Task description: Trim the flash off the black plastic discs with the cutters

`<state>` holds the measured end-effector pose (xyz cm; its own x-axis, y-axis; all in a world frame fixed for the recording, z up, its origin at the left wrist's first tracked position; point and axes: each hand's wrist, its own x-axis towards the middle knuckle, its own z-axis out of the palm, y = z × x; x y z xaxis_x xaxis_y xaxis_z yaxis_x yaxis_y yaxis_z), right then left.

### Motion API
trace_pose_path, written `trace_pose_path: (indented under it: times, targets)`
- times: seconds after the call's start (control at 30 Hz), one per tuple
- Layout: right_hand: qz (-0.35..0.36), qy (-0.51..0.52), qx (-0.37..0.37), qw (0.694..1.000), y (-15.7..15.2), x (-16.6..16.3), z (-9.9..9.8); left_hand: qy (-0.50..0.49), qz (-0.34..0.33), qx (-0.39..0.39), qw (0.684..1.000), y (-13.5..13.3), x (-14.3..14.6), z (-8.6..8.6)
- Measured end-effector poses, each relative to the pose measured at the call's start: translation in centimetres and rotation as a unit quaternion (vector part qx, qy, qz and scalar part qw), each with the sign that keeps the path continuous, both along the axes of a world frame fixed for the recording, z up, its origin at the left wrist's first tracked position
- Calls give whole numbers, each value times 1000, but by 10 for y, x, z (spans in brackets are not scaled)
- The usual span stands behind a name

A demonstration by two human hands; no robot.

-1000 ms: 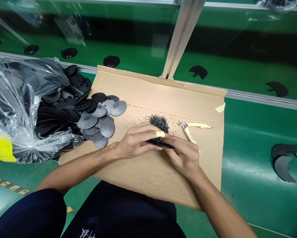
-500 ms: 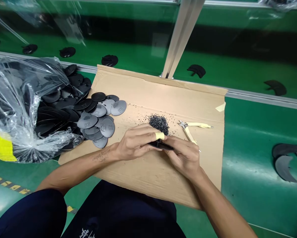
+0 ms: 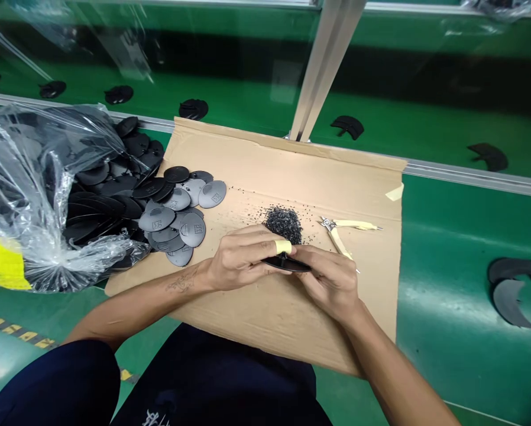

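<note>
I count one bare left hand (image 3: 241,260), one bare right hand (image 3: 330,277), one thin black plastic piece (image 3: 287,264) in hand and one pair of cream-handled metal cutters (image 3: 332,225). Far: six black plastic parts (image 3: 193,109). Right: three grey-to-black plastic crescents (image 3: 508,302). Left: one clear plastic bag (image 3: 30,195).

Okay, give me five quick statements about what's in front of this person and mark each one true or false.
1. The left hand and right hand both hold one black part. True.
2. The pliers are in the right hand. False: the pliers lie on the cardboard.
3. Pale yellow tape wraps a left-hand finger. True.
4. The plastic bag is on the person's right. False: the plastic bag is on the left.
5. Small black bits are piled on the cardboard. True.
</note>
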<state>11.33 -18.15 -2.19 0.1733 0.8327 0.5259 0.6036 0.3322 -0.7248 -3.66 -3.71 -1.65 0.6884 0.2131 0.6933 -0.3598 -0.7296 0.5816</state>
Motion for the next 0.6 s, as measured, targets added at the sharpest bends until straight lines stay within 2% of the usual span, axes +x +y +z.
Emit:
trace_pose_path:
  times: [0.13,0.3,0.6]
  targets:
    - [-9,-9,-1,1000,0,0,0,7,-17,2,1000,1,1,0]
    - [17,1,9,1000,2,1,1,1,-11,-15,1000,-1,0,1]
    - [-2,-19,1,1000,0,1,1,4,-39,-14,999,2,1,0]
